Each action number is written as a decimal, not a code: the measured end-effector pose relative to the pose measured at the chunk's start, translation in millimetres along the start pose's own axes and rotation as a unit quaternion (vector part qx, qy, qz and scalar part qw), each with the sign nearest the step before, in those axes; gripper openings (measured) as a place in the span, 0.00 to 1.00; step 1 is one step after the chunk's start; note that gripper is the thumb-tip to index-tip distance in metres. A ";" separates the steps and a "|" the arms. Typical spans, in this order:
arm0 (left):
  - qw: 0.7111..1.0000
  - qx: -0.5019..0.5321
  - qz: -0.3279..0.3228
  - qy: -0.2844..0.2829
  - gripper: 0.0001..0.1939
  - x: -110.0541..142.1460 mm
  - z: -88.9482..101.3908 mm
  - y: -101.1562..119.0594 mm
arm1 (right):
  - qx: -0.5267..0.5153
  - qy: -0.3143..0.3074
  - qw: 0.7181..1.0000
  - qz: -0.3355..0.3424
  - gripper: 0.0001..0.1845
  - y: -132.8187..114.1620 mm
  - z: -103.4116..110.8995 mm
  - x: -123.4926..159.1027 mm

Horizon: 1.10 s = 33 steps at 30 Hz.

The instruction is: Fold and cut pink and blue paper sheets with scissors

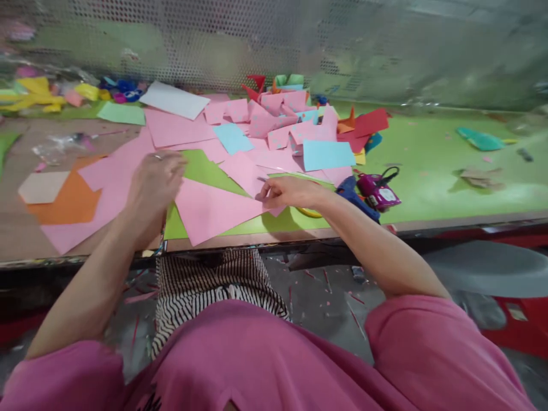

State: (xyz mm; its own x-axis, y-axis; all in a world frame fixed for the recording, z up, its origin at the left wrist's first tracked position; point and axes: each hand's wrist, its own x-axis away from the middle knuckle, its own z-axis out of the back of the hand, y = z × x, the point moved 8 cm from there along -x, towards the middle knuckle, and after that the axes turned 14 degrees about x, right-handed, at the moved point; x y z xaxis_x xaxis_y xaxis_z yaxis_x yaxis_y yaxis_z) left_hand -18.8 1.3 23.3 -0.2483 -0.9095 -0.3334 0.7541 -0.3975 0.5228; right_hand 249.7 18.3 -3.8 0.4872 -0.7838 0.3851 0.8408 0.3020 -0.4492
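Observation:
A pink paper sheet, tapering to a point at the right, lies over a bright green sheet near the table's front edge. My right hand has its fingers pinched at the tapered tip of the pink paper. A small grey piece shows by these fingers; I cannot make out what it is. My left hand is curled beside the paper's upper left corner, blurred by motion, and its fingertips are unclear. Under my right wrist a yellow curved handle partly shows.
Folded pink paper pieces are heaped at the back, with light blue cards among them. Right of my wrist lie a dark blue tool and a purple box with a black loop. Orange paper lies left. A perforated metal panel stands behind.

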 end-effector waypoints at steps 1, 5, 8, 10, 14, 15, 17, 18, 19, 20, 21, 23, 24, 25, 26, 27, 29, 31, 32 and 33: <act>0.997 -0.026 -0.021 -0.065 0.22 7.9 -13.1 10.3 | 0.008 0.003 1.000 0.005 0.11 1.2 -1.1 -1.6; 0.982 -0.057 -0.031 -0.176 0.28 34.6 -41.8 31.4 | 0.030 0.030 0.999 0.027 0.11 2.0 -4.2 -4.0; 0.969 -0.108 -0.003 -0.223 0.34 42.6 -53.5 27.7 | 0.047 0.051 0.998 0.014 0.13 -3.6 -5.8 -1.3; 0.967 -0.114 0.013 -0.227 0.35 43.2 -55.9 24.1 | 0.046 0.063 0.997 -0.008 0.15 -8.3 -6.4 0.4; 0.970 -0.095 0.027 -0.222 0.36 43.2 -57.8 20.9 | 0.045 0.066 0.996 -0.038 0.12 -13.9 -10.0 -0.5; 0.970 -0.089 0.029 -0.222 0.36 43.7 -58.3 20.6 | 0.054 0.058 0.996 -0.043 0.12 -14.1 -12.5 -0.7; 0.971 -0.079 0.036 -0.221 0.36 45.1 -58.6 20.1 | 0.109 0.084 0.989 -0.052 0.15 -15.7 -12.6 2.0; 0.972 -0.076 0.041 -0.219 0.35 45.9 -58.5 19.8 | 0.154 0.123 0.979 -0.053 0.16 -19.2 -9.9 5.5; 0.972 -0.074 0.046 -0.217 0.35 46.8 -58.4 19.7 | 0.203 0.170 0.963 -0.044 0.18 -26.1 -7.7 10.1; 0.972 -0.074 0.050 -0.215 0.35 47.6 -58.2 19.7 | 0.249 0.219 0.943 -0.021 0.20 -36.8 -7.4 15.5; 0.973 -0.074 0.054 -0.213 0.35 48.2 -57.9 20.0 | 0.282 0.245 0.927 0.017 0.21 -49.6 -12.6 19.6; 0.973 -0.077 0.056 -0.208 0.35 48.0 -56.5 21.8 | 0.308 0.223 0.917 0.121 0.25 -75.5 -37.0 20.8; 0.974 -0.079 0.055 -0.206 0.34 47.1 -55.4 23.3 | 0.311 0.207 0.914 0.160 0.26 -85.7 -49.1 19.6; 0.974 -0.083 0.052 -0.204 0.34 45.5 -54.0 25.1 | 0.315 0.196 0.910 0.185 0.28 -93.3 -59.2 17.2; 0.974 -0.089 0.048 -0.202 0.33 43.4 -52.4 27.2 | 0.316 0.190 0.907 0.201 0.31 -98.9 -66.8 14.0; 0.973 -0.097 0.043 -0.203 0.33 41.1 -51.0 29.5 | 0.318 0.186 0.906 0.209 0.34 -102.1 -72.4 10.4; 0.970 -0.112 0.034 -0.215 0.32 36.6 -49.1 33.5 | 0.319 0.187 0.907 0.201 0.40 -101.8 -76.8 4.9; 0.964 -0.120 0.033 -0.235 0.32 33.7 -48.4 35.1 | 0.320 0.193 0.911 0.173 0.44 -93.9 -75.1 5.1; 0.962 -0.123 0.035 -0.243 0.32 32.9 -48.0 34.9 | 0.319 0.197 0.914 0.156 0.45 -88.2 -73.0 7.7; 0.961 -0.125 0.036 -0.246 0.33 32.2 -47.1 34.1 | 0.319 0.201 0.916 0.139 0.45 -82.2 -70.7 11.5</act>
State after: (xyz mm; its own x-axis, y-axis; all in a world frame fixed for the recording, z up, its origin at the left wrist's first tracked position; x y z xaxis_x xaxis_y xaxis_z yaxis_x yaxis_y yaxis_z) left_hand 27.6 -35.8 -6.5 -0.4011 -0.9054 0.1394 0.8871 -0.3459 0.3057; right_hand 169.6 -53.9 -19.4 0.6848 -0.7263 -0.0588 0.7268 0.6750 0.1270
